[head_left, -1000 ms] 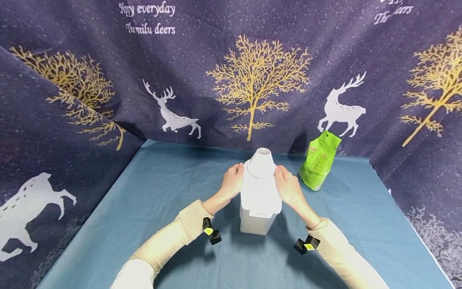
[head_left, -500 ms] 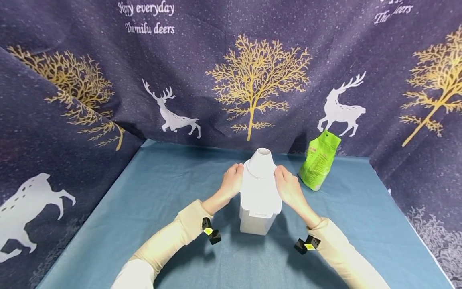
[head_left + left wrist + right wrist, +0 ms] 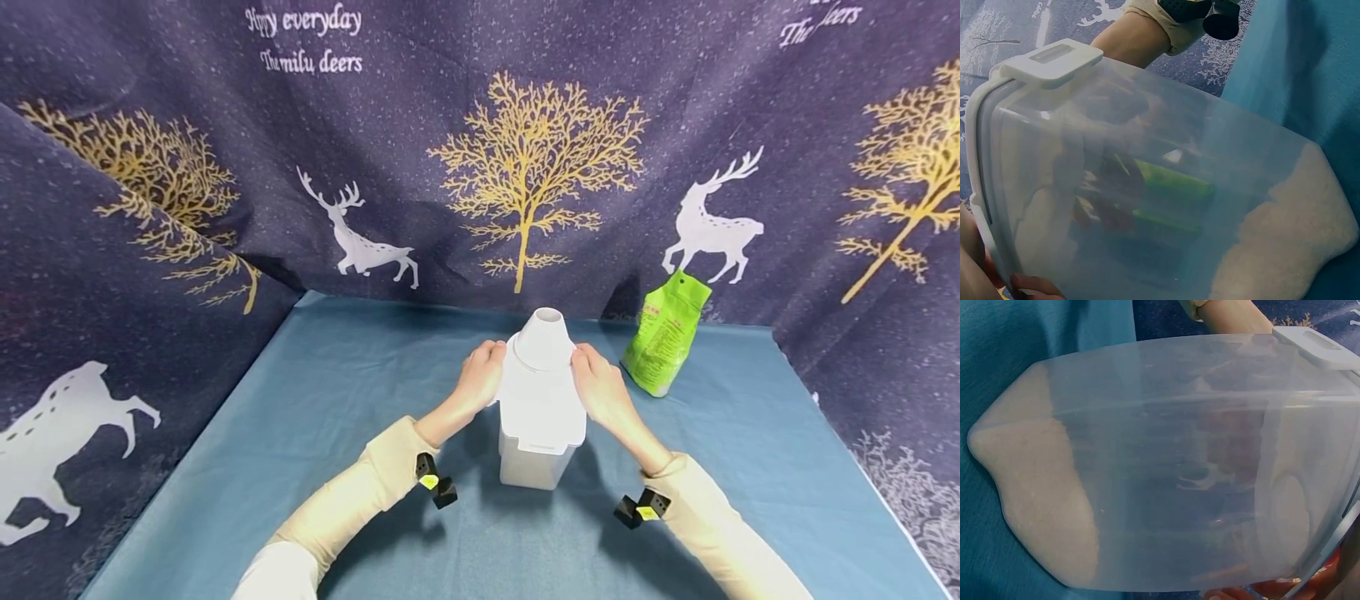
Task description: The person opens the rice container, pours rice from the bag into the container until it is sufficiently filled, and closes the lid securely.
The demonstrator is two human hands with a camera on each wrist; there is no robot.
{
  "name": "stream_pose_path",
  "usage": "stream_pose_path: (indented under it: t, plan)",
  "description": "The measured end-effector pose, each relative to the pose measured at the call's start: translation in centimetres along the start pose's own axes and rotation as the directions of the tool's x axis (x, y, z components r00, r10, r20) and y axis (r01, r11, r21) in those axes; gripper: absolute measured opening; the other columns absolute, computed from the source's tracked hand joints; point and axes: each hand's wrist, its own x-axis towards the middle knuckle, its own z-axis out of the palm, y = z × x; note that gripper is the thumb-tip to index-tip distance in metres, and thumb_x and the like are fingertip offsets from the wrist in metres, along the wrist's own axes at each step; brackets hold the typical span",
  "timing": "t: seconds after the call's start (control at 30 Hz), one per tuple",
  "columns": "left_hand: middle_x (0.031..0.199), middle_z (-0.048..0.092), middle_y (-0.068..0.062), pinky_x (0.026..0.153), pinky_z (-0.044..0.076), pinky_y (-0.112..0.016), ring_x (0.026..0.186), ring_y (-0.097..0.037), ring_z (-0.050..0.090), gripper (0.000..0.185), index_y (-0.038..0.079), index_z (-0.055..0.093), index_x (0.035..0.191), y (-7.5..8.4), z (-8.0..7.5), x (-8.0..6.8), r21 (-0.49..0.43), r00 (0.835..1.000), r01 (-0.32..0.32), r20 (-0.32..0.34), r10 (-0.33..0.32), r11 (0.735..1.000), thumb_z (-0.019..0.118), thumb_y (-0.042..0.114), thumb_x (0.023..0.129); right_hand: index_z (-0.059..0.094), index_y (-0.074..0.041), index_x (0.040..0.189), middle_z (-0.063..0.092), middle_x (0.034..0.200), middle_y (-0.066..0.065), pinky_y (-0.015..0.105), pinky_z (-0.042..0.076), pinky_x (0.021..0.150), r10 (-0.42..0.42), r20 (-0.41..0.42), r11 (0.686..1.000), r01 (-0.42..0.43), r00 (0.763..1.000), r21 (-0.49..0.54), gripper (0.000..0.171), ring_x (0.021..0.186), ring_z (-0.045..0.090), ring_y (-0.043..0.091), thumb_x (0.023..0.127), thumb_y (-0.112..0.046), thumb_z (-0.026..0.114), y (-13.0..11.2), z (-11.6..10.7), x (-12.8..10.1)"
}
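Both forearms slant forward and inward over blue cloth (image 3: pixel 360 375). Left hand (image 3: pixel 482 375), fingers curled, grips near left edge of white lid (image 3: pixel 542 408); right hand (image 3: pixel 597 383) mirrors it at right edge. Lid tops translucent container (image 3: pixel 528 468), mid-cloth, pale grains (image 3: pixel 1291 231) at bottom. Green bag (image 3: pixel 663 337) beyond right hand.

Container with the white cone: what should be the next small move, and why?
Perhaps press the side flap inward with the right hand: in the right wrist view, it seems angled away from the wall of the container, and that hand grips the lid beside it.
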Motion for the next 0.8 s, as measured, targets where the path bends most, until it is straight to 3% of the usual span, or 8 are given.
stream_pose_path:
  t: [0.17, 0.37, 0.57, 0.8]
  plan:
    - [0.088, 0.057, -0.009, 0.077, 0.044, -0.035, 0.084, -0.024, 0.054, 0.038, 0.006, 0.060, 0.102, 0.1, -0.4, -0.2, 0.032, 1.000, 0.010, -0.002, -0.010, 0.999, 0.033, 0.033, 0.103, 0.056, -0.007, 0.125, 0.063, 0.117, 0.016, 0.049, 0.045, 0.091, -0.001, 0.017, 1.000, 0.001, 1.000, -0.009, 0.045, 0.108, 0.059, 0.034, 0.103, -0.032, 0.025, -0.1, -0.3, 0.2]
    - [0.106, 0.065, -0.012, 0.092, 0.046, -0.044, 0.102, -0.029, 0.061, 0.041, 0.006, 0.060, 0.117, 0.1, -0.8, -0.5, 0.105, 0.999, -0.036, 0.018, 0.034, 0.994, 0.033, 0.033, 0.102, 0.050, -0.007, 0.135, 0.058, 0.131, 0.019, 0.052, 0.044, 0.097, -0.023, 0.076, 1.000, 0.023, 0.997, 0.006, 0.046, 0.119, 0.056, 0.037, 0.103, -0.031, 0.028, 0.0, -1.1, 0.4]
    - [0.113, 0.066, -0.013, 0.094, 0.047, -0.045, 0.107, -0.030, 0.062, 0.043, 0.006, 0.057, 0.125, 0.1, -1.1, -1.2, 0.129, 0.998, -0.065, 0.034, 0.061, 0.990, 0.033, 0.034, 0.103, 0.046, -0.004, 0.138, 0.057, 0.132, 0.022, 0.052, 0.043, 0.099, -0.072, 0.177, 0.993, 0.054, 0.982, 0.106, 0.045, 0.118, 0.056, 0.037, 0.104, -0.030, 0.032, 0.6, -2.0, 0.9]
    - [0.121, 0.057, -0.021, 0.098, 0.041, -0.049, 0.116, -0.035, 0.053, 0.046, 0.002, 0.050, 0.135, 0.2, -1.5, -2.1, 0.141, 0.992, -0.126, 0.024, 0.124, 0.982, 0.035, 0.030, 0.101, 0.038, 0.002, 0.142, 0.052, 0.132, 0.025, 0.048, 0.039, 0.103, -0.104, 0.263, 0.958, 0.026, 0.959, 0.285, 0.047, 0.118, 0.053, 0.033, 0.103, -0.024, 0.038, 1.4, -2.3, 1.7]
